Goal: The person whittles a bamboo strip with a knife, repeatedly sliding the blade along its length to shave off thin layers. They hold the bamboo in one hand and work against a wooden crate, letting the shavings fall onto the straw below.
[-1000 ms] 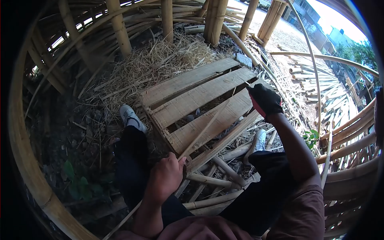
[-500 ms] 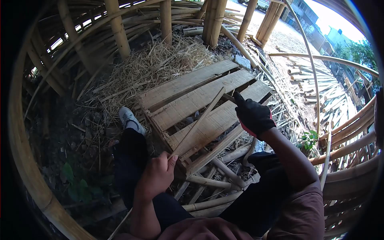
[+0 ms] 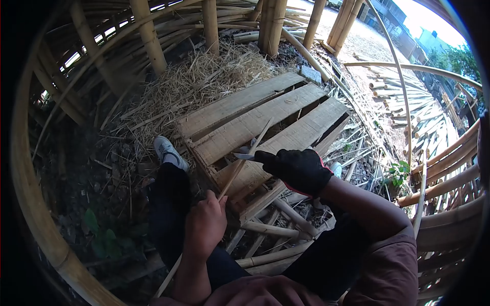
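A long thin bamboo strip slants up over the wooden slatted platform. My bare left hand is closed round the strip near the platform's near left corner, and its lower end runs down past my forearm. In my right hand, which wears a black and red glove, is a knife. The blade points left and lies at the strip, above the slats; whether it touches the strip cannot be told.
Straw is heaped behind the platform. Bamboo posts stand at the back, and cut poles lie at the right. A curved bamboo pole borders the left. My shoe rests left of the platform.
My right hand has moved left and nearer to me, bringing the knife blade into view at the strip. My left hand still holds the strip, which has swung to a steeper slant.
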`<state>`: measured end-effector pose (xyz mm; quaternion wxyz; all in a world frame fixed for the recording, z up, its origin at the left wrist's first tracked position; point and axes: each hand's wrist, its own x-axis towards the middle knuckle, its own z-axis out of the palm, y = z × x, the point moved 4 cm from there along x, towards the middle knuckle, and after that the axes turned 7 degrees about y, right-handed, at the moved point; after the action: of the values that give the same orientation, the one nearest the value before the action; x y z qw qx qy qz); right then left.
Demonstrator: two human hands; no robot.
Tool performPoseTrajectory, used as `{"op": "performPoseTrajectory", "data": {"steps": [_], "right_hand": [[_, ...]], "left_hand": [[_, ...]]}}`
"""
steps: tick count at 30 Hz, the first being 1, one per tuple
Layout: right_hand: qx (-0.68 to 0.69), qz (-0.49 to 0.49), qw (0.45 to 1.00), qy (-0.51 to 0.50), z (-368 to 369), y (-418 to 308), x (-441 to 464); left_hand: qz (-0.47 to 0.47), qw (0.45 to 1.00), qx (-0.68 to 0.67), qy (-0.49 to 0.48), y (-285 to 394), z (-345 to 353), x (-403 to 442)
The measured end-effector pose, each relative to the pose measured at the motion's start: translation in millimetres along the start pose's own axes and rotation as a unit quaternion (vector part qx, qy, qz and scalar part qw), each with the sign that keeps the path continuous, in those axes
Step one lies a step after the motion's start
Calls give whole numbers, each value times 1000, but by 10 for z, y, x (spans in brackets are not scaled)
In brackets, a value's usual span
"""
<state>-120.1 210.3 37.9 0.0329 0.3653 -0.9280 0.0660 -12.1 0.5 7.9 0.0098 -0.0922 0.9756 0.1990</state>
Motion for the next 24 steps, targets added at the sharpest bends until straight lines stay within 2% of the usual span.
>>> {"op": "performPoseTrajectory", "data": {"steps": [2, 4, 6, 7, 9, 10, 11, 14, 17, 19, 20, 22, 24], "right_hand": [[-46, 13, 999, 0, 23, 194, 87], [-123, 61, 985, 103, 95, 801, 177], [-62, 245, 965, 69, 36, 1305, 203], [-64, 244, 965, 72, 27, 1277, 195], [-52, 177, 968, 167, -88, 982, 167], [-65, 182, 975, 110, -159, 684, 211], [-4, 122, 986, 114, -34, 561, 201], [-5, 61, 998, -10, 131, 31, 185], [-6, 68, 998, -2, 220, 46, 181], [-32, -44, 997, 50, 234, 131, 221], [-32, -44, 997, 49, 257, 182, 232], [-70, 30, 996, -35, 221, 209, 291], [-75, 1, 997, 5, 209, 296, 297]], "left_hand": [[4, 1000, 9, -9, 8, 0, 1], [5, 1000, 14, -20, 1, -1, 0], [14, 999, 25, -19, 1, -10, 23], [15, 999, 24, -15, 0, -13, 33], [4, 1000, 12, -16, 1, 13, 15], [-1, 1000, 9, -16, 0, 22, 4], [5, 1000, 7, -11, 8, 22, 2], [15, 1000, 11, -4, 30, 15, -14], [23, 1000, 19, 1, 50, -3, -15], [24, 999, 21, 1, 58, -6, -22], [23, 1000, 14, -1, 56, -17, -15], [22, 1000, 8, -5, 66, -31, -10], [5, 1000, -10, -12, 60, -37, -12]]}}
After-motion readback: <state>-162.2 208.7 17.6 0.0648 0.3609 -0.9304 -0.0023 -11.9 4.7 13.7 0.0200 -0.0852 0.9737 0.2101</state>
